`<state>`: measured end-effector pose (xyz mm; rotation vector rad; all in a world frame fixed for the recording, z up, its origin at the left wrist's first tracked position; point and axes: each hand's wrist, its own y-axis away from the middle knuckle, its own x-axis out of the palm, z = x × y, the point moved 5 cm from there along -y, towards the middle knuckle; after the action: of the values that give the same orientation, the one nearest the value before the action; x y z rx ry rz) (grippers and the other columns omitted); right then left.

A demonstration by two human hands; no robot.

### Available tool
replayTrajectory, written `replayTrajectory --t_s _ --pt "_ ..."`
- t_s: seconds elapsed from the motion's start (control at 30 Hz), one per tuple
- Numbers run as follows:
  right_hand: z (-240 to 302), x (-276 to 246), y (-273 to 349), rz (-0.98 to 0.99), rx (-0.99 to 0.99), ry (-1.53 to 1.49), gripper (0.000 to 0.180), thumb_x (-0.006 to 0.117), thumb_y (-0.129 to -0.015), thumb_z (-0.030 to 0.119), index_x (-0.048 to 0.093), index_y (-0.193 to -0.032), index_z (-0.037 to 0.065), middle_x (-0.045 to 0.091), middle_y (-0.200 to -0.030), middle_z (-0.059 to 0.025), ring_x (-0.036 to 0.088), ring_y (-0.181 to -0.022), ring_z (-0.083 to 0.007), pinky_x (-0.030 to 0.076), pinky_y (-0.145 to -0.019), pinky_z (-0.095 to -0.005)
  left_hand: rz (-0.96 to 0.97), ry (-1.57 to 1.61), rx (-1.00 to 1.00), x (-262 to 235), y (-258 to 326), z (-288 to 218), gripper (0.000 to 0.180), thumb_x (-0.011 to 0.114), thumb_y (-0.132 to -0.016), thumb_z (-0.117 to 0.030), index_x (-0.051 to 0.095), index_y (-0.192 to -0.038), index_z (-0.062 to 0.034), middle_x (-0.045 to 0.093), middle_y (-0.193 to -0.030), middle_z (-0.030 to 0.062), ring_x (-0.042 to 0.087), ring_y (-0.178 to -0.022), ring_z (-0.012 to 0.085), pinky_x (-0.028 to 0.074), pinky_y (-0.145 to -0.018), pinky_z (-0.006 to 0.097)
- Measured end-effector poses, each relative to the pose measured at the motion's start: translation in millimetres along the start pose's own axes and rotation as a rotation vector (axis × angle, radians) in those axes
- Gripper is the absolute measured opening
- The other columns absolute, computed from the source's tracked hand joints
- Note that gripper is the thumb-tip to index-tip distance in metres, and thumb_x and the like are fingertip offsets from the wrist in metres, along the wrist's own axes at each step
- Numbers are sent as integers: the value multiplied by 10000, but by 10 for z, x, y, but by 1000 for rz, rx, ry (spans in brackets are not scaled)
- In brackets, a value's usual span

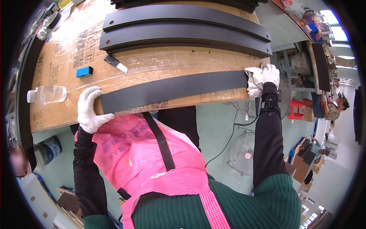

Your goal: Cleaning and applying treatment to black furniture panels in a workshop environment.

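Observation:
A long dark grey panel (175, 90) lies flat along the near edge of the cardboard-covered table. My left hand (90, 110), in a white knitted glove, clasps its left end, thumb at the lower corner and fingers at the upper one. At the other end, my gloved right hand (270, 74) is closed on a white cloth (254, 81), which covers the panel's right tip. The fingers under the cloth are hidden. Beyond the panel lie a blue block (84, 71) and a dark-handled tool with a pale flat end (116, 63).
Stacked dark panels with end holes (183, 32) fill the far side of the cardboard-covered table (57, 76). A clear bottle (47, 94) lies at its left. Below right stand a floor fan (244, 154) with a cable and a red stool (299, 109). Other people are around the room.

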<state>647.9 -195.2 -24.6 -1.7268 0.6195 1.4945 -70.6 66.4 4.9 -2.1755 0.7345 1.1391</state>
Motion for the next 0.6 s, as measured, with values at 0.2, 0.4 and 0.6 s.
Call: replayTrajectory --t_s 0.2,0.4,0.6 --pt "-8 120 28 102 -307 462 340 637 -975 414 731 -1180 160 728 -1211 -129 695 -1132 -339 561 -939 -467 12 -102 83 -105 -163 -556 1022 990 -527 -425 591 -1387 -44 617 -1379 185 574 -1327 412 426 -1168 538" --pt "-502 105 49 -128 -198 -74 333 612 -1035 413 709 -1244 173 694 -1209 -185 663 -1119 -422 538 -989 -506 160 -214 94 288 -339 -947 1091 997 -521 -311 528 -1475 -62 610 -1366 146 567 -1304 365 368 -1227 550" --pt "-372 -192 426 90 -184 -99 292 629 -1028 341 686 -1233 141 648 -1203 -198 652 -1104 -457 538 -959 -515 97 -136 196 115 -12 -862 758 918 -643 -116 661 -1352 -45 699 -1250 160 669 -1147 383 539 -1021 453"
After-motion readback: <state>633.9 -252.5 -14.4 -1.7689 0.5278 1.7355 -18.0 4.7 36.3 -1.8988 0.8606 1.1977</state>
